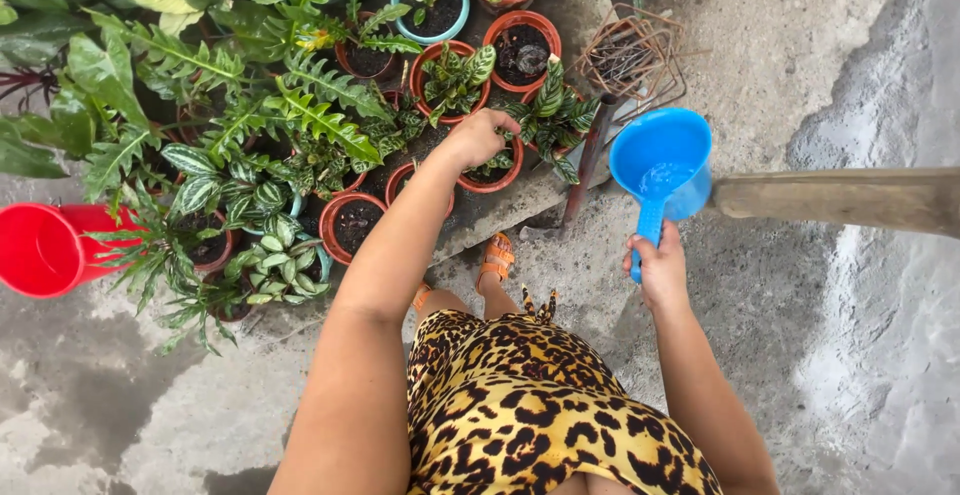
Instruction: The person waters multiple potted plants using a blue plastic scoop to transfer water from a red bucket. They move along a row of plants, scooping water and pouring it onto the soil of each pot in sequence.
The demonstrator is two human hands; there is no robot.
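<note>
My right hand (660, 267) grips the handle of a blue plastic dipper (662, 163) that holds a little water, kept level out to my right. My left hand (478, 138) reaches forward with curled fingers into a small terracotta pot (493, 171) holding a striped leafy plant. Whether it grasps the plant or only touches it is hidden. Around it stand several more terracotta pots (522, 50) with plants and dark soil.
A red bucket (45, 248) stands at the far left. A teal pot (432, 0) sits at the back. A rusty wire frame (630, 55) lies near the pots. A wooden plank (840, 200) juts in from the right. Concrete ground (150, 405) is wet.
</note>
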